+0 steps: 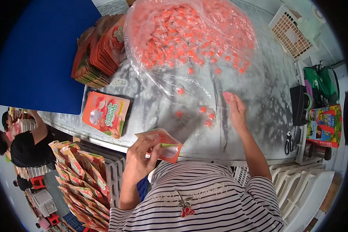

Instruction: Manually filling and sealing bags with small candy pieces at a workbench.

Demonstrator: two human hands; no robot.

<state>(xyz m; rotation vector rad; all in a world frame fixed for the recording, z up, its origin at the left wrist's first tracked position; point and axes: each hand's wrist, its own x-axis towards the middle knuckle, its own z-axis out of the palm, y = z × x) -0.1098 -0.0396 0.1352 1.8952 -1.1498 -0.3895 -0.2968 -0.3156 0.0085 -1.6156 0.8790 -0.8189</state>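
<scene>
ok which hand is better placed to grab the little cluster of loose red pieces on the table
Probably the right hand: it is nearer that cluster, while the left hand is holding a pouch.

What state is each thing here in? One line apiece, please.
Held pouch: mouth looks open
Left hand: gripping that pouch
Right hand: grip unclear
Table pouch: lying flat
Pouch stack: piled together
Clear bag: crumpled, holding red pieces
Loose pieces: individually wrapped, scattered
Scissors: blades unclear

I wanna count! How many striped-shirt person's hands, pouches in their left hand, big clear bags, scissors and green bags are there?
Left hand and right hand: 2
Held pouch: 1
Big clear bag: 1
Scissors: 1
Green bag: 1
Total: 6
</scene>
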